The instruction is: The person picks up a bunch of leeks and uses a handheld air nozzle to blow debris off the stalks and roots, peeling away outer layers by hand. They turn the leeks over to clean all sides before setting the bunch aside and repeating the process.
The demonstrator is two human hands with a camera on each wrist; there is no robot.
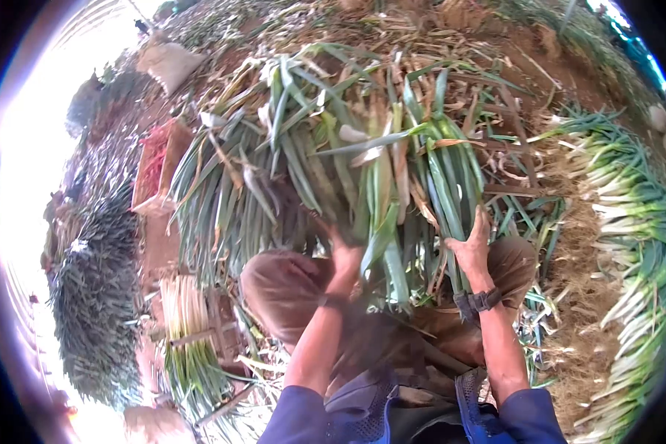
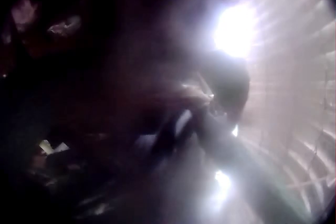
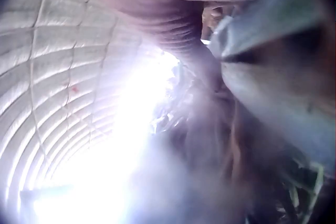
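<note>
A thick heap of long green onions [image 1: 303,170] lies across the front of the seated person's knees, its leaves hanging toward the lap. At its lower middle, the left hand [image 1: 344,255] is in among the leaves, blurred, its fingertips partly hidden. The right hand [image 1: 472,244] grips leaves at the heap's right side, thumb on the near face and fingers on the outer side. Between the hands some yellowed, dry leaves [image 1: 401,177] mix with green ones. In the right wrist view, creased skin of the hand [image 3: 173,19] lies close beside a broad pale leaf [image 3: 278,92]. The left wrist view is dark and glaring.
To the right runs a long row of green onions [image 1: 629,244] with white stems and roots. A tied bundle [image 1: 189,333] lies at lower left, near a large dark green pile [image 1: 96,296]. A crate [image 1: 159,166] with red contents and a pale sack [image 1: 166,63] stand farther back.
</note>
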